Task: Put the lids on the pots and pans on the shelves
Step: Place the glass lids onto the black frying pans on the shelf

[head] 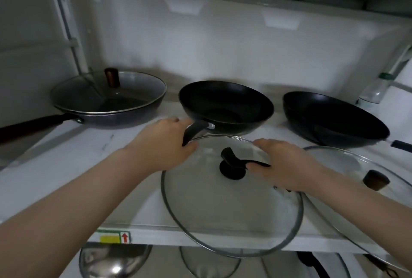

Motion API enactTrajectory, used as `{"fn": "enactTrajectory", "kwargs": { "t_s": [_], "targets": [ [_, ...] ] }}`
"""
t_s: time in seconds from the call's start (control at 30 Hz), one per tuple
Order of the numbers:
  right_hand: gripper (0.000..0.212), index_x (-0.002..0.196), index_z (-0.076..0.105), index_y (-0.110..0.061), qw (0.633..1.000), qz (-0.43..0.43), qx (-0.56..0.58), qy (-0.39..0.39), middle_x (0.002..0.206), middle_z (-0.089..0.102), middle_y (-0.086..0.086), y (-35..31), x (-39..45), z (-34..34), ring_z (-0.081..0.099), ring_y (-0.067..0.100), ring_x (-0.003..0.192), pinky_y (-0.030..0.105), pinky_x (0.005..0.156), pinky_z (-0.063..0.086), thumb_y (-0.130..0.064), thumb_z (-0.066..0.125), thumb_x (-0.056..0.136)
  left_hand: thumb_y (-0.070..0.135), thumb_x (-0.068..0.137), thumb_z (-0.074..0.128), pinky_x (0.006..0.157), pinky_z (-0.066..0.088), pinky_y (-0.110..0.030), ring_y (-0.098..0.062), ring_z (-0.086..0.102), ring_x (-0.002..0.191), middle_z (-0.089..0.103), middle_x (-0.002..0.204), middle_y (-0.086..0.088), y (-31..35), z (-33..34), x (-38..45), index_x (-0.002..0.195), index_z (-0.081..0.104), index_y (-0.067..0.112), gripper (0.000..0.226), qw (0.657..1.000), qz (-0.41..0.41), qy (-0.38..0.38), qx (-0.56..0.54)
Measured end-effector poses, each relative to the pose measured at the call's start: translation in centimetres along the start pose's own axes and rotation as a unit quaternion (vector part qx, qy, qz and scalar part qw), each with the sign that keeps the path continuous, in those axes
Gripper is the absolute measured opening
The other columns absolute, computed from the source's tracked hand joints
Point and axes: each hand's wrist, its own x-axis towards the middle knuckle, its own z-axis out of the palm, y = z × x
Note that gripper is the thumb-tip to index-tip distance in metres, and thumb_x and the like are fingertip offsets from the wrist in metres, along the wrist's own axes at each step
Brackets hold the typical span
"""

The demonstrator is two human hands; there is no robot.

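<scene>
- Both of my hands are out in front of me, over the white shelf (66, 144).
- Right hand (287, 166): it grips the black handle on top of a big glass lid (231, 206). My fingers are wrapped around one end of that handle.
- That glass lid is the closest thing to me. Its near edge sticks out past the front of the shelf. It has a shiny metal rim all the way round.
- Left hand (165, 144): it is closed on the dark handle of the middle pan (226, 105), just beside the far edge of the lid.
- Just to the right sits a second glass lid (347, 166) with a brown knob. Its edge tucks under the lid I hold, and it hangs over the front of the shelf too.
- A little sticker (113, 237) with a red arrow is on the front edge of the shelf.
- Under the shelf I can see more round lids, but they look blurry.
- Farther back, the middle pan is black, deep and has no lid on it.
- To its right is another black pan (334, 119), also with no lid.
- To the left is a covered pan (107, 99). Its glass lid with a brown knob is already on, and its long handle points left.
- At the far right, near the back wall, stands something clear with a green band (376, 90).
</scene>
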Motion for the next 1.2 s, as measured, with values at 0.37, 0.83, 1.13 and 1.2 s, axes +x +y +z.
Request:
{"fn": "enactTrajectory", "kwargs": {
  "t_s": [0.37, 0.83, 1.13, 1.2],
  "targets": [
    [0.021, 0.103, 0.067, -0.028, 0.998, -0.009, 0.048, -0.035, 0.089, 0.068, 0.0, -0.4, 1.7, 3.2, 0.062, 0.019, 0.082, 0.033, 0.072, 0.051, -0.033, 0.056, 0.086, 0.032, 0.096, 0.036, 0.068, 0.038, -0.034, -0.028, 0.048, 0.078, 0.048, 0.09, -0.01, -0.2, 3.1, 2.2, 0.129, 0.038, 0.016, 0.037, 0.996, -0.027, -0.06, 0.057],
    [0.023, 0.106, 0.06, -0.049, 0.999, 0.009, 0.038, 0.001, 0.067, 0.062, -0.01, 0.4, -6.2, 0.5, 0.06, 0.007, 0.061, 0.022, 0.056, 0.051, -0.037, 0.053, 0.088, 0.03, 0.097, 0.034, 0.068, 0.038, -0.034, -0.026, 0.048, 0.077, 0.046, 0.089, -0.008, -0.5, 3.3, 2.2, 0.136, 0.033, 0.016, 0.042, 0.997, -0.016, -0.062, 0.047],
    [0.033, 0.103, 0.063, -0.054, 0.984, 0.104, 0.098, 0.11, 0.058, 0.055, -0.024, 3.8, -10.6, -4.8, 0.047, 0.001, 0.05, 0.02, 0.047, 0.033, -0.033, 0.07, 0.078, 0.029, 0.097, 0.034, 0.064, 0.038, -0.033, -0.025, 0.05, 0.073, 0.047, 0.086, -0.007, -0.8, 3.7, 2.1, 0.136, 0.031, 0.017, 0.041, 0.998, -0.006, -0.049, 0.044],
    [0.032, 0.104, 0.066, -0.048, 0.976, 0.121, 0.116, 0.142, 0.058, 0.054, -0.022, 4.7, -9.9, -6.0, 0.048, 0.007, 0.045, 0.023, 0.047, 0.035, -0.033, 0.072, 0.076, 0.029, 0.097, 0.034, 0.064, 0.038, -0.033, -0.025, 0.05, 0.072, 0.047, 0.085, -0.007, -0.9, 3.9, 2.0, 0.136, 0.031, 0.018, 0.041, 0.998, -0.005, -0.041, 0.037]
  ]
}}
